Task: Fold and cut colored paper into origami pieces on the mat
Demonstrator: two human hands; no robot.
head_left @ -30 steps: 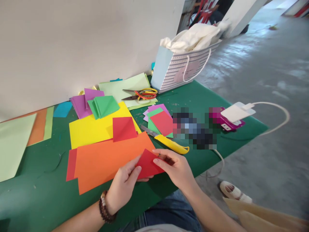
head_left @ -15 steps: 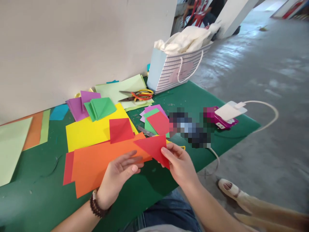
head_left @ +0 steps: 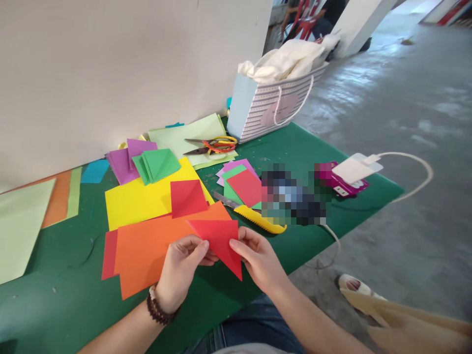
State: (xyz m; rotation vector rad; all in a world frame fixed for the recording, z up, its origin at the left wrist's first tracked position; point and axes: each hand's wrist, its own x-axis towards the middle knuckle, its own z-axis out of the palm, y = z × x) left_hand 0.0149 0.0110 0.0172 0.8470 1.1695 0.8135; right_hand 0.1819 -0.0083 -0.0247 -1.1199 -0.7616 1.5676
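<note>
A red paper triangle point(head_left: 223, 242) is held up between both hands over the table's near edge. My left hand point(head_left: 188, 263) pinches its slanted left side, thumb in front and fingers behind. On the triangle's right side, my right hand point(head_left: 260, 258) grips the edge the same way. Beneath and behind it lie orange sheets point(head_left: 147, 250) with a red sheet point(head_left: 109, 255) poking out at the left. A folded red paper square point(head_left: 189, 198) rests where the orange meets a yellow sheet point(head_left: 140, 201). A yellow-handled knife point(head_left: 261, 220) lies just beyond the triangle.
Folded green papers point(head_left: 160, 164) and purple papers point(head_left: 121, 164) lie toward the wall. Scissors point(head_left: 214, 146) sit on pale green sheets point(head_left: 177, 130). A striped paper bag point(head_left: 269, 108) stands at the back, and a white charger point(head_left: 356, 168) with a cable is at the table's right edge.
My left hand has closed on the triangle, having been open beside it. The triangle and my right hand have shifted left and down, uncovering the yellow-handled knife.
</note>
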